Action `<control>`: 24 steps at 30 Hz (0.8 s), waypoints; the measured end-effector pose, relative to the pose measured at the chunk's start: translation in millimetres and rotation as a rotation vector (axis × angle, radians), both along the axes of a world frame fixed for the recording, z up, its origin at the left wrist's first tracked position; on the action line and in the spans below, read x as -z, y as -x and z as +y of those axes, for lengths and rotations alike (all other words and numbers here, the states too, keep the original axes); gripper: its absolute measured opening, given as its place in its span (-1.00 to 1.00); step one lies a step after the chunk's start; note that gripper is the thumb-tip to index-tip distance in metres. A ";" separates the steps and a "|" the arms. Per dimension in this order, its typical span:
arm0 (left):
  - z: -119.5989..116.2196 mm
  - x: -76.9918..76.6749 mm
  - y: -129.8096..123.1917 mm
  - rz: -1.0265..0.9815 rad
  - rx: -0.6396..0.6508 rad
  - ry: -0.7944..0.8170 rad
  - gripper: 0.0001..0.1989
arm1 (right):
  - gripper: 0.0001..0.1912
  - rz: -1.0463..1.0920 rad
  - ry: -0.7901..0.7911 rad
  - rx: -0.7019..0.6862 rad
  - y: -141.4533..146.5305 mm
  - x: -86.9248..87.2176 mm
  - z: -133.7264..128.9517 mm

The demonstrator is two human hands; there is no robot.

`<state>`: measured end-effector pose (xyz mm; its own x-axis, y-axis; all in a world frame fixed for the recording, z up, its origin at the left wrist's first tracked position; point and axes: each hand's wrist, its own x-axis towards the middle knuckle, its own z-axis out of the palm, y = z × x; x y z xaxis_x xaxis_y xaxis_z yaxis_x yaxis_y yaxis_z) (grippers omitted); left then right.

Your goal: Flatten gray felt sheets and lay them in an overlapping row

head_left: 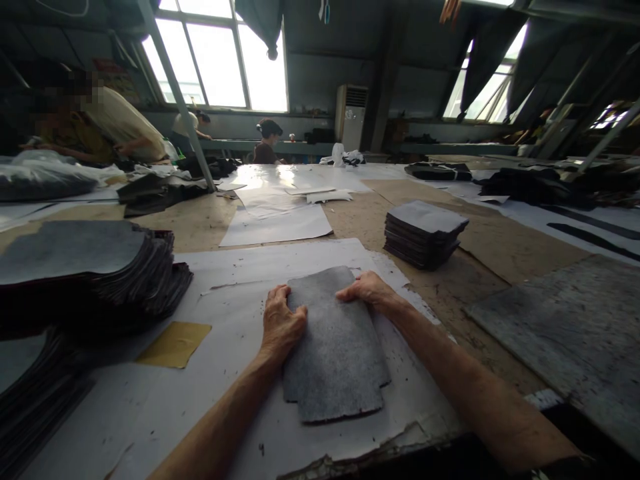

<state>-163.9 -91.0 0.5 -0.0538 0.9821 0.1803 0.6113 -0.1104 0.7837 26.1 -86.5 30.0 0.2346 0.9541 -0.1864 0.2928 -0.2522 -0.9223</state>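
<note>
A grey fabric-like piece (336,353) with notched lower corners lies on white paper in front of me. My left hand (284,320) grips its upper left edge, the thumb on top and the fingers curled at the side. At the upper right edge, my right hand (367,289) holds the same piece with its thumb on top; its other fingers are partly hidden. Whether this is one layer or several, I cannot tell. A small stack of similar grey pieces (425,230) stands beyond my right hand.
Tall stacks of dark, grey-topped pieces (70,250) stand at the left, near a yellow-brown square (175,344). A speckled grey board (565,333) lies at the right. A slanted metal pole (180,100) rises at the back left. Several people are farther back.
</note>
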 end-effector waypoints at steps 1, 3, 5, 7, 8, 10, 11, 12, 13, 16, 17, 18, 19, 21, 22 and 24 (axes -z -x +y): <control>-0.1 0.1 -0.1 -0.004 -0.005 -0.001 -0.56 | -0.76 0.022 -0.002 -0.020 2.8 0.3 -3.8; -0.7 -0.3 -0.8 -0.011 -0.014 -0.004 -0.53 | -0.72 0.055 -0.013 -0.061 8.9 -0.3 -12.3; -1.6 -1.3 -1.8 -0.026 -0.019 -0.002 -0.50 | -0.66 0.125 -0.045 -0.105 14.0 -1.1 -21.0; -1.5 -2.5 -2.1 -0.065 -0.026 0.006 -0.46 | -0.63 0.206 -0.073 -0.144 17.0 -0.2 -27.9; -0.9 -3.1 -1.5 -0.098 -0.035 0.016 -0.43 | -0.63 0.244 -0.093 -0.154 17.8 1.2 -30.3; 1.4 -4.8 1.9 -0.207 -0.064 0.059 -0.33 | -0.63 0.308 -0.161 -0.155 18.2 4.9 -33.1; 2.9 -5.9 4.7 -0.296 -0.064 0.089 -0.27 | -0.65 0.329 -0.207 -0.147 18.0 6.8 -33.7; 4.4 -7.1 7.9 -0.414 -0.031 0.117 -0.23 | -0.67 0.332 -0.256 -0.132 17.7 8.4 -34.0; 5.8 -8.4 11.3 -0.554 0.041 0.146 -0.23 | -0.69 0.316 -0.302 -0.114 17.2 9.6 -34.1; 8.3 -11.4 19.0 -0.926 0.347 0.296 -0.46 | -0.73 0.219 -0.398 -0.022 14.8 9.8 -32.9; 8.5 -11.9 20.1 -0.990 0.402 0.357 -0.55 | -0.70 0.216 -0.410 0.000 13.5 9.1 -32.0; 8.3 -12.2 20.2 -1.019 0.411 0.408 -0.61 | -0.67 0.255 -0.405 0.005 11.9 8.1 -30.8; 7.8 -12.5 19.7 -1.023 0.388 0.426 -0.66 | -0.63 0.337 -0.374 -0.010 10.1 7.3 -29.6; 6.6 -13.1 17.4 -0.990 0.326 0.342 -0.71 | -0.60 0.570 -0.222 -0.088 6.6 6.5 -27.6; 6.0 -13.7 16.2 -0.962 0.305 0.273 -0.73 | -0.62 0.674 -0.123 -0.129 5.5 6.7 -27.0; 5.4 -15.3 15.1 -0.912 0.287 0.147 -0.77 | -0.67 0.778 0.016 -0.154 5.4 8.8 -26.8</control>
